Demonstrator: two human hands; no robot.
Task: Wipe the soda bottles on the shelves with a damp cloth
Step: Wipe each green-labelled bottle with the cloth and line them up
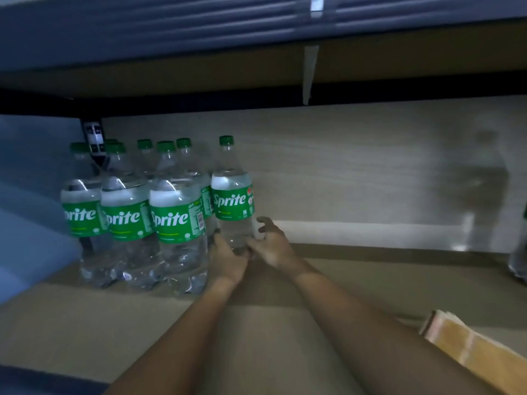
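**shelfwatcher:** Both your hands are down at the base of the one Sprite bottle (pixel 232 195) standing apart on the right of the group. Your left hand (pixel 226 256) is curled round its lower left side. Your right hand (pixel 272 245) has the thumb against the clear plastic, but the other fingers are spread and look like they're off the bottle, so that one reads as loose and half-wide, not a proper grip.

**rag_guy:** ok but where's the cloth?

**shelfwatcher:** Can't see one anywhere. Neither hand holds a rag, as far as this view shows. So my guess is you're placing or shifting the bottle, not wiping it right now.

**rag_guy:** how much is left then?

**shelfwatcher:** Hard to call. Nothing shows which bottles got wiped. The bottle stands upright on the brown shelf (pixel 370 280), just beside the cluster of Sprite bottles (pixel 131 212) packed to the left against the back panel (pixel 356 166). Part of another bottle (pixel 519 260) peeks in at the far right edge, and something cardboard-looking (pixel 467 343) sits at the lower right. Dim and blurry over there.
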